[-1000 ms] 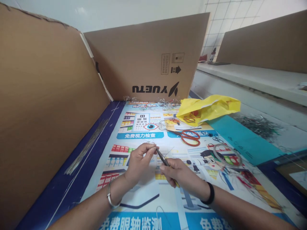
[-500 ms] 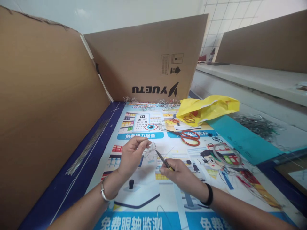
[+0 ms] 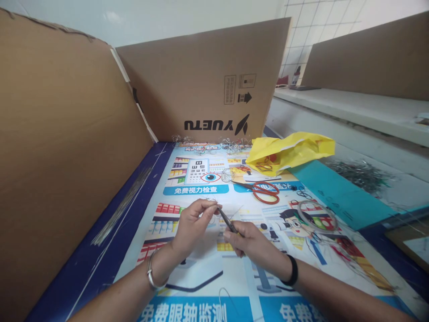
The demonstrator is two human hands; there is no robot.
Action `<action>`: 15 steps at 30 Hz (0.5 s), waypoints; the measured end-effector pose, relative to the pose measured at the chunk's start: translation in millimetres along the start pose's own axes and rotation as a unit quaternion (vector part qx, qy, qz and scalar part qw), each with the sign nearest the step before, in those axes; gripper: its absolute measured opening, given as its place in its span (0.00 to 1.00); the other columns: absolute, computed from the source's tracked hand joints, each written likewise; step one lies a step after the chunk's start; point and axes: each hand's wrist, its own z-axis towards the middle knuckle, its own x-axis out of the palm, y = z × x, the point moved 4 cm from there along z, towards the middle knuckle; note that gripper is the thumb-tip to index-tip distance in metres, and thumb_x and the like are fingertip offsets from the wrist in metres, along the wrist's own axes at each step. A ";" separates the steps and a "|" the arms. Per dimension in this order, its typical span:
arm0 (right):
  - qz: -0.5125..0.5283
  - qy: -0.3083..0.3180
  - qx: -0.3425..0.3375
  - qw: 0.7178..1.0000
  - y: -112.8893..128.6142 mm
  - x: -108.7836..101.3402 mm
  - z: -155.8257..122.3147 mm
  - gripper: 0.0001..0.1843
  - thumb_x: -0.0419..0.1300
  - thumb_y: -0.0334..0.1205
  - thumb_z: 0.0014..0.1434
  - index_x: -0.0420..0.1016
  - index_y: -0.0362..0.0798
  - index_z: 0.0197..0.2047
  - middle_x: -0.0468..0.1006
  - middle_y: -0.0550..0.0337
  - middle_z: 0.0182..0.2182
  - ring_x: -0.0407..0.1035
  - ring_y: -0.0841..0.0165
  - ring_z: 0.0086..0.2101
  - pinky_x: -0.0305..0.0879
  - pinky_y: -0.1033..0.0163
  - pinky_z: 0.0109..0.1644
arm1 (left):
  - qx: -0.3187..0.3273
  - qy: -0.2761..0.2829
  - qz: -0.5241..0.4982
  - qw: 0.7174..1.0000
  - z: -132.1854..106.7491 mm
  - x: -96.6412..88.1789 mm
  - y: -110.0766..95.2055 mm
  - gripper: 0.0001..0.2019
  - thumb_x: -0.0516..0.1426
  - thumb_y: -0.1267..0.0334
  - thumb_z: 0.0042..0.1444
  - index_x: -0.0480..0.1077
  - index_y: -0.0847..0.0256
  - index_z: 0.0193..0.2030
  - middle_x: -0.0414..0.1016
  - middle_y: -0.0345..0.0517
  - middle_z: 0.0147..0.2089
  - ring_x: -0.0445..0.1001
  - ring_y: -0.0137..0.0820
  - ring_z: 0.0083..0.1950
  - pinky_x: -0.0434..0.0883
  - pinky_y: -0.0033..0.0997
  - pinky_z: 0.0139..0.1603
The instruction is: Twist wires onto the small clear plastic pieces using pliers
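My left hand (image 3: 194, 226) is pinched on a piece of thin bent wire (image 3: 211, 200), mostly hidden behind the fingers. My right hand (image 3: 253, 243) is wrapped round slim, dark long-nose pliers (image 3: 227, 220) with a bit of yellow at the handle. Their tip meets the wire at my left fingertips; whether the jaws grip it I cannot tell. Beyond the hands, red-handled scissors (image 3: 264, 192) lie beside a small round wire shape (image 3: 227, 175) on the printed sheet (image 3: 197, 268).
Straight wires (image 3: 122, 205) lie on the left in a bundle. A yellow bag (image 3: 295, 150), a coil of wire (image 3: 317, 217) and a heap of wire scraps (image 3: 358, 172) are on the right. Cardboard walls (image 3: 201, 85) stand at the back and left.
My left hand has moved slightly right, bringing the wire to the pliers' tip. Before, a gap separated them. My right hand has barely shifted.
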 end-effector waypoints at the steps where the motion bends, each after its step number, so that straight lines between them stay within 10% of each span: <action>1: -0.001 0.000 0.002 1.000 -0.1 0.0 0.3 0.21 0.54 0.58 0.54 0.60 0.47 0.25 0.61 0.68 0.14 0.55 0.76 0.17 0.51 0.68 0.22 | 0.000 0.002 0.001 1.000 -0.2 0.2 0.3 0.07 0.55 0.63 0.57 0.74 0.62 0.37 0.77 0.45 0.34 0.75 0.30 0.37 0.71 0.32 0.43; 15: -0.002 -0.008 0.013 1.000 4.8 -0.6 -0.9 0.20 0.55 0.57 0.52 0.60 0.48 0.24 0.59 0.69 0.14 0.52 0.76 0.17 0.47 0.68 0.22 | 0.073 -0.007 0.083 0.994 -2.8 -1.1 -1.8 0.06 0.55 0.66 0.57 0.74 0.60 0.38 0.78 0.44 0.34 0.76 0.29 0.37 0.72 0.30 0.41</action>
